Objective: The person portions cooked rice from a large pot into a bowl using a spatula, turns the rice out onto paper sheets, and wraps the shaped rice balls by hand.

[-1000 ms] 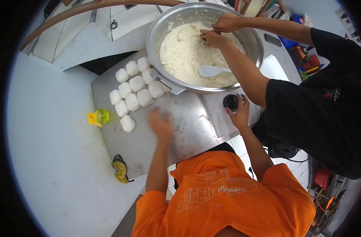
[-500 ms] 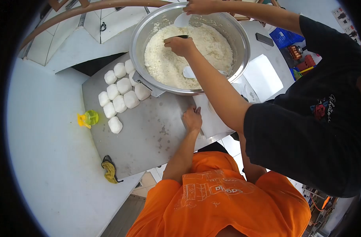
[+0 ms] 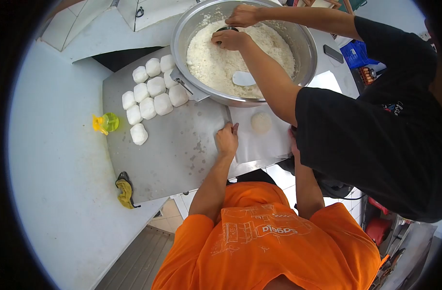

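My left hand [image 3: 227, 140] is closed at the left edge of the white paper [image 3: 250, 145], beside the metal tabletop [image 3: 177, 154]. What its fingers pinch is too small to make out. A round rice portion [image 3: 261, 123] lies on the paper between my hands. My right hand [image 3: 294, 142] is at the paper's right side, mostly hidden by a co-worker's black sleeve. Behind the paper stands a large metal pot [image 3: 305, 53] of rice [image 3: 206, 53], with a white paddle [image 3: 243, 78] in it. Several white wrapped packets [image 3: 156, 86] sit left of the pot.
A co-worker [image 3: 370, 140] reaches over the pot from the right, holding a dark round mould [image 3: 228, 29]. A yellow-green pump bottle [image 3: 109, 123] and a yellow cloth item [image 3: 125, 191] are by the table's left edge. A phone [image 3: 333, 53] lies behind right.
My left hand moved right to the paper's edge and closed. The round rice portion now shows on the paper. My right hand went behind the co-worker's sleeve. The co-worker's hands shifted left over the pot.
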`<state>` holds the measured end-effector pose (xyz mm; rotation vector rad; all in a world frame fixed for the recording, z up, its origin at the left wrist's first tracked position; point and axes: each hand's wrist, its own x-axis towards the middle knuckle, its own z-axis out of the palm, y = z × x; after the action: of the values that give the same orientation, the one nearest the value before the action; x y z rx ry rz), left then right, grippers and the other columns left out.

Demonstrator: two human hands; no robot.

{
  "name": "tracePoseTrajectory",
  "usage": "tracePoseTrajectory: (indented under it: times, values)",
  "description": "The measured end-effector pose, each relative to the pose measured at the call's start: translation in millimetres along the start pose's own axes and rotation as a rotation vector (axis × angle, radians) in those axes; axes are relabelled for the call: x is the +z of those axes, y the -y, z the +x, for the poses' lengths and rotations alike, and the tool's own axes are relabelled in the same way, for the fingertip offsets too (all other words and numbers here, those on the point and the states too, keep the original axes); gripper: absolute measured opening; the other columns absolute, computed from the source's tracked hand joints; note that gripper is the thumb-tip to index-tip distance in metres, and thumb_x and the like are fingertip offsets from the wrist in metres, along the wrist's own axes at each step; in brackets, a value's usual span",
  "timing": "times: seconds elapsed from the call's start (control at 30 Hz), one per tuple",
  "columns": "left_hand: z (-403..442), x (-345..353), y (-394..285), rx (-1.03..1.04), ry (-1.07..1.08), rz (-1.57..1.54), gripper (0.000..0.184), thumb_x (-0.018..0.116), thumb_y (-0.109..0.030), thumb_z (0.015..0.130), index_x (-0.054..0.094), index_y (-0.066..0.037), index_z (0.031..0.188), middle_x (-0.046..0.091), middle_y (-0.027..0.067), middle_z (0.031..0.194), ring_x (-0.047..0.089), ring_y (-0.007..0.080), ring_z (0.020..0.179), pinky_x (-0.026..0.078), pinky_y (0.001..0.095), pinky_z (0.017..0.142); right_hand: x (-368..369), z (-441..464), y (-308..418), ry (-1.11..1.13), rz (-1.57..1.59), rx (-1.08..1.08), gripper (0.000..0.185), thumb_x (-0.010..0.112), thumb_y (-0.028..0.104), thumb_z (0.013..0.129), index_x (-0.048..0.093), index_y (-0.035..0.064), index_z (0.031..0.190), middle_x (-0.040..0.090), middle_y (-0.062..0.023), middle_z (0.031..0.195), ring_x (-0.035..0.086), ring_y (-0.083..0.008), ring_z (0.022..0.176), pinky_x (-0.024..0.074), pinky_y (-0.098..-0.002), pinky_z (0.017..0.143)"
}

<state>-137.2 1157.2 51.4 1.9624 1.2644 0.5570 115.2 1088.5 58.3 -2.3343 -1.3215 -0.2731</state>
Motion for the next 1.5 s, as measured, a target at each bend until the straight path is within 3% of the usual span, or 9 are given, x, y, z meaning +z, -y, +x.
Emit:
tracePoseTrajectory:
  times: [0.27,0.37,0.47,0.63,0.73,0.97,1.2,1.4,1.5]
  values:
    - [-12,-78,93,0.019,-0.103,0.183,0.032,0.079,-0.033,0.09,0.068,-0.003,0.086,0.07,0.0169,0.069,0.068,0.0399,0.065,0.052,0.0487,0.064,-46,-126,-53,0.046,0.139,0.512,0.07,0.078,0.029,0.086,0.045,-0.0004,0.141,0.043,-0.0273,0.143,0.044,-0.0425,0.134,0.0381,-0.0483,0.109]
    - [-25,-154,92,-0.259,-0.04,0.217,0.038,0.083,-0.034,0.085,0.066,-0.005,0.104,0.074,0.0158,0.09,0.071,0.0364,0.087,0.052,0.0479,0.076,-39,-114,-19,0.052,0.162,0.392,0.076,0.079,0.031,0.086,0.043,-0.0015,0.145,0.041,-0.0302,0.148,0.042,-0.0453,0.137,0.0353,-0.0509,0.112]
    - [-40,-191,113,0.02,-0.419,0.41,0.063,0.088,-0.037,0.079,0.059,-0.006,0.126,0.066,0.0162,0.124,0.061,0.0349,0.118,0.045,0.0508,0.095,-43,-104,37,0.103,0.109,0.222,0.083,0.08,0.033,0.086,0.04,-0.0025,0.149,0.039,-0.0331,0.152,0.04,-0.048,0.139,0.0326,-0.0535,0.116]
    - [-100,-208,91,0.397,0.136,0.269,0.081,0.087,-0.039,0.077,0.052,-0.006,0.143,0.05,0.0169,0.15,0.044,0.0352,0.142,0.03,0.0551,0.116,-32,-140,123,-0.028,0.14,-0.063,0.087,0.079,0.036,0.086,0.039,-0.0028,0.152,0.034,-0.0317,0.158,0.035,-0.0507,0.144,0.0256,-0.06,0.12]
    - [-137,-205,112,0.406,0.371,0.426,0.072,0.081,-0.031,0.082,0.051,-0.008,0.143,0.047,0.0136,0.155,0.038,0.0299,0.15,0.026,0.0554,0.121,-61,-173,200,0.594,0.326,-0.391,0.075,0.071,0.041,0.092,0.044,0.0089,0.154,0.037,-0.0169,0.163,0.032,-0.0382,0.152,0.0184,-0.0622,0.124]
    - [-177,-235,185,0.407,0.327,0.35,0.037,0.073,-0.011,0.087,0.068,-0.009,0.123,0.058,0.0103,0.144,0.051,0.026,0.139,0.035,0.0541,0.115,-55,-218,195,0.722,0.262,-0.513,0.035,0.07,0.015,0.087,0.069,0.009,0.122,0.056,-0.0086,0.148,0.05,-0.0245,0.139,0.0269,-0.0618,0.117]
    - [-69,-256,123,-0.108,0.05,-0.024,0.035,0.071,-0.005,0.09,0.067,-0.006,0.124,0.072,0.0126,0.087,0.068,0.0324,0.075,0.054,0.0375,0.07,-17,-146,220,0.733,0.798,0.407,0.019,0.068,0.008,0.086,0.074,0.0052,0.104,0.066,-0.0141,0.123,0.06,-0.0339,0.114,0.0455,-0.0455,0.097]
    - [-75,-199,127,0.045,-0.385,0.384,0.045,0.078,-0.022,0.086,0.059,-0.002,0.121,0.065,0.0117,0.101,0.061,0.0339,0.093,0.043,0.046,0.085,8,-128,238,0.435,0.268,-0.032,0.04,0.068,0.007,0.08,0.059,0.0022,0.119,0.058,-0.0184,0.115,0.057,-0.0382,0.111,0.0463,-0.0497,0.093]
    - [-92,-160,82,-0.11,-0.125,0.253,0.069,0.086,-0.04,0.075,0.054,0.0,0.121,0.058,0.0152,0.116,0.055,0.0323,0.112,0.037,0.0479,0.096,28,-102,241,0.245,0.37,-0.003,0.038,0.067,0.007,0.08,0.06,0.0032,0.117,0.058,-0.0184,0.116,0.055,-0.0388,0.112,0.0451,-0.0529,0.094]
